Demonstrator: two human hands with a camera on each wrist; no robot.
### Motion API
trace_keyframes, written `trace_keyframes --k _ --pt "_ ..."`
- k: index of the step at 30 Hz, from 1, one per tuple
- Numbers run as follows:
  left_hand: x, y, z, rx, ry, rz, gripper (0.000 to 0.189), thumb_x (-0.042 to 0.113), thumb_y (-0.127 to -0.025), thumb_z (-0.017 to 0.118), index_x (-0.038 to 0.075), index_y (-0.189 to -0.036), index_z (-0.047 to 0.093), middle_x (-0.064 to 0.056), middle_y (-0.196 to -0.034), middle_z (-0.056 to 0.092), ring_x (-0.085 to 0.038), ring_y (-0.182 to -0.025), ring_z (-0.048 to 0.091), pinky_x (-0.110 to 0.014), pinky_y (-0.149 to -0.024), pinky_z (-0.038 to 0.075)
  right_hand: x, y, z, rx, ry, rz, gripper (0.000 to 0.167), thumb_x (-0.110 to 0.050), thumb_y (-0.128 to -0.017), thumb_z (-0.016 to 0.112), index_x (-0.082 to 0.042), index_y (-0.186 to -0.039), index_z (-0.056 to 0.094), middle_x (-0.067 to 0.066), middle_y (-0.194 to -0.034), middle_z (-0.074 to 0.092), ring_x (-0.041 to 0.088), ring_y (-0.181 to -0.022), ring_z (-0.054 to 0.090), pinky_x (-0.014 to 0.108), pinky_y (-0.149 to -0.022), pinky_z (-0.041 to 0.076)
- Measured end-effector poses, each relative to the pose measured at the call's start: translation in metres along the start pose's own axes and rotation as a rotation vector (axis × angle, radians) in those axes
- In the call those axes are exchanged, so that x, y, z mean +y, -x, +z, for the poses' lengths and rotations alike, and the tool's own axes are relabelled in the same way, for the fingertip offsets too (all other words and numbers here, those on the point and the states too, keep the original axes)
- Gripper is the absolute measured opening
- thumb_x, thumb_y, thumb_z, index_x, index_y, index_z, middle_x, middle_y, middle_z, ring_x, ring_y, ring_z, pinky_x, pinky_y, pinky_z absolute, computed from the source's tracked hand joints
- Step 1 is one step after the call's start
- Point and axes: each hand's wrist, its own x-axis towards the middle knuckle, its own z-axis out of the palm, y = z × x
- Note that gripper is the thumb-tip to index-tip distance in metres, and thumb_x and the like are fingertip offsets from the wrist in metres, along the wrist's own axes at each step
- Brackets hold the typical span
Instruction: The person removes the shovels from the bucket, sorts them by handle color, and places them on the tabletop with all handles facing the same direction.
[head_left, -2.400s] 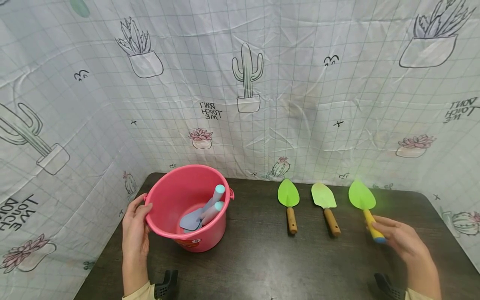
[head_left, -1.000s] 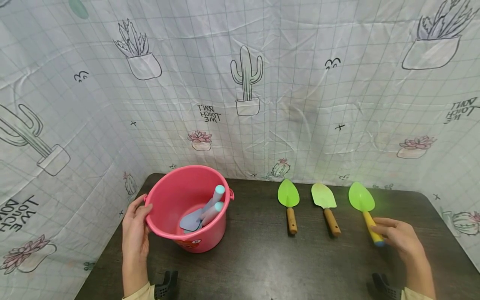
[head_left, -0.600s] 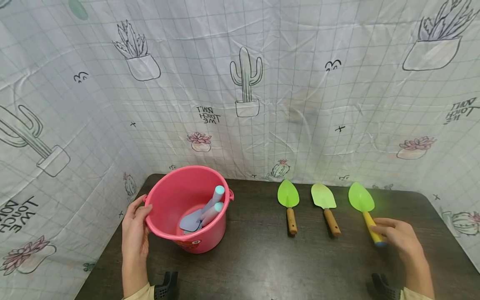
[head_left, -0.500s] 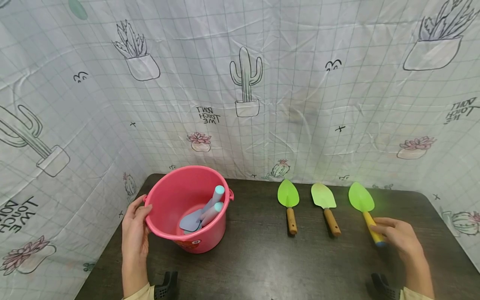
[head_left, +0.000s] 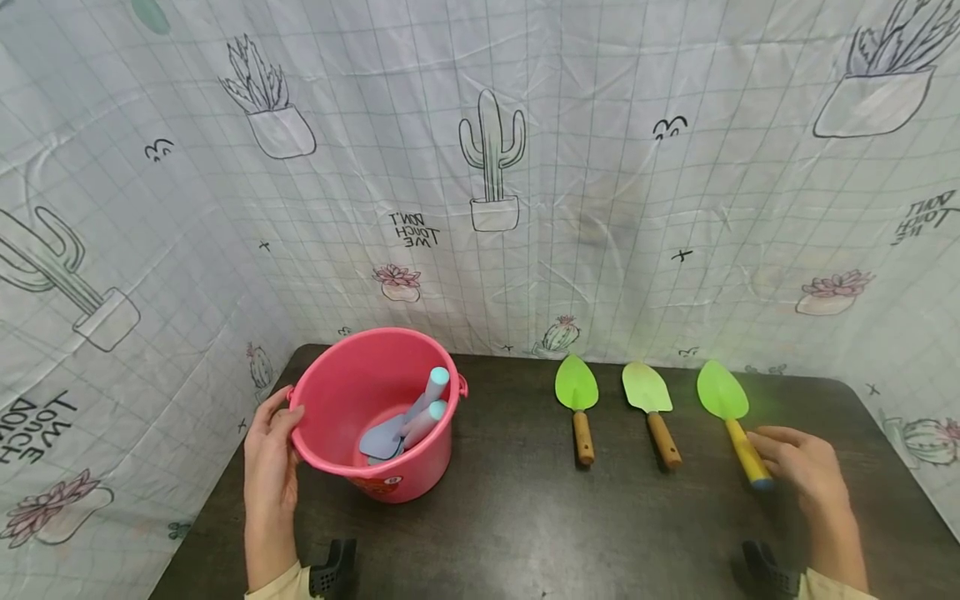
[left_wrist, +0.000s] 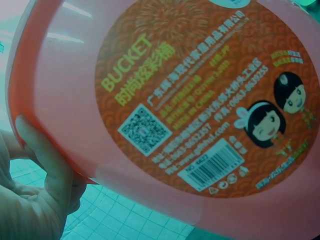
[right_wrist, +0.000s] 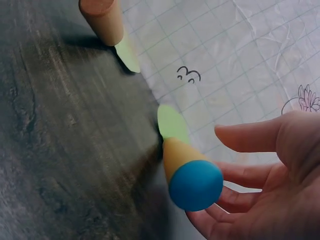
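My left hand (head_left: 272, 458) grips the left rim of a pink bucket (head_left: 423, 477), thumb over the edge. Inside the bucket lie grey-blue hand tools with pale handles (head_left: 426, 421), tipped light blue. On the right, a green-bladed trowel (head_left: 723, 392) with a yellow handle and blue end cap (right_wrist: 195, 185) lies on the dark table. Beside that handle is my right hand (head_left: 806, 467). In the right wrist view its thumb (right_wrist: 247, 137) stands apart from the handle, while the other fingers lie loosely along the handle's far side, partly hidden.
Two more trowels with wooden handles, one bright green (head_left: 577, 383) and one pale green (head_left: 647, 387), lie in the middle of the table (head_left: 540, 517). A white cloth printed with cacti (head_left: 491, 158) surrounds the table's back and sides.
The yellow-handled trowel has come down slightly onto the table. My right thumb has lifted off its handle and the fingers have loosened. My left hand and the bucket stay put.
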Motion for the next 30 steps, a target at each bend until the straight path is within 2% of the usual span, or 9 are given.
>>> trace_keyframes --k 4,12,16,19,22,25,27,29,30 --pt "0.001 -0.001 0.0 0.002 -0.006 0.004 0.05 0.016 -0.106 0.058 0.006 -0.151 0.04 -0.002 -0.109 0.06 -0.008 -0.083 0.067 -0.02 -0.074 0.059 -0.004 0.001 0.0 0.068 -0.012 0.009 0.076 -0.042 -0.106 0.051 0.019 -0.149 0.035 0.042 -0.152 0.035 -0.007 -0.077 0.055 0.045 -0.084 0.058" --pt "0.001 0.0 0.002 0.007 -0.005 0.003 0.048 0.015 -0.105 0.058 0.007 -0.149 0.041 -0.002 -0.105 0.061 -0.007 -0.08 0.067 -0.02 -0.072 0.059 -0.019 0.011 0.0 0.167 -0.055 0.014 0.072 -0.041 -0.107 0.048 0.016 -0.15 0.037 0.041 -0.147 0.043 -0.002 -0.077 0.054 0.067 -0.1 0.044" --pt "0.001 0.001 0.001 0.008 -0.004 0.0 0.048 0.015 -0.105 0.057 0.007 -0.15 0.041 -0.002 -0.106 0.061 -0.007 -0.08 0.067 -0.02 -0.073 0.059 -0.031 0.02 -0.001 0.183 -0.039 -0.042 0.072 -0.043 -0.107 0.047 0.014 -0.151 0.038 0.038 -0.139 0.054 -0.014 -0.072 0.048 0.053 -0.093 0.055" --pt "0.0 0.001 0.001 0.011 -0.005 0.002 0.047 0.014 -0.105 0.057 0.007 -0.149 0.041 -0.002 -0.105 0.061 -0.007 -0.078 0.066 -0.019 -0.071 0.059 -0.041 0.027 -0.002 0.181 -0.043 -0.09 0.071 -0.044 -0.107 0.048 0.012 -0.15 0.041 0.006 -0.108 0.072 -0.017 -0.072 0.051 0.043 -0.086 0.058" --pt "0.0 0.001 0.001 0.009 -0.004 0.007 0.046 0.013 -0.106 0.057 0.007 -0.149 0.042 -0.003 -0.104 0.061 -0.006 -0.078 0.067 -0.019 -0.07 0.059 -0.051 0.033 -0.003 0.187 -0.081 -0.137 0.068 -0.043 -0.106 0.051 0.012 -0.147 0.045 -0.029 -0.089 0.057 -0.017 -0.074 0.054 0.026 -0.078 0.057" --pt "0.0 0.001 0.001 0.007 -0.003 0.01 0.046 0.013 -0.106 0.056 0.007 -0.149 0.042 -0.003 -0.106 0.061 -0.007 -0.081 0.068 -0.021 -0.073 0.059 -0.062 0.039 -0.002 0.192 -0.119 -0.174 0.065 -0.042 -0.106 0.053 0.01 -0.145 0.048 -0.037 -0.086 0.051 -0.019 -0.076 0.055 0.033 -0.096 0.054" --pt "0.0 0.001 0.002 0.005 -0.004 0.009 0.046 0.013 -0.106 0.056 0.007 -0.149 0.041 -0.004 -0.107 0.061 -0.008 -0.083 0.069 -0.022 -0.076 0.059 -0.07 0.043 -0.001 0.194 -0.13 -0.185 0.064 -0.043 -0.106 0.054 0.007 -0.145 0.05 -0.037 -0.087 0.052 -0.019 -0.077 0.055 0.053 -0.11 0.044" --pt "0.001 0.001 0.002 0.004 -0.005 0.008 0.047 0.014 -0.106 0.056 0.007 -0.149 0.041 -0.003 -0.108 0.062 -0.008 -0.085 0.069 -0.022 -0.077 0.059 -0.079 0.048 0.0 0.196 -0.12 -0.191 0.065 -0.046 -0.105 0.054 0.003 -0.147 0.05 -0.035 -0.092 0.051 -0.017 -0.079 0.054 0.072 -0.11 0.03" --pt "0.001 0.0 0.002 0.004 -0.007 0.007 0.047 0.014 -0.106 0.056 0.007 -0.149 0.041 -0.003 -0.109 0.062 -0.008 -0.085 0.069 -0.022 -0.077 0.059 -0.083 0.05 0.001 0.198 -0.106 -0.198 0.064 -0.047 -0.105 0.054 0.001 -0.148 0.051 -0.031 -0.097 0.053 -0.014 -0.082 0.055 0.072 -0.109 0.03"
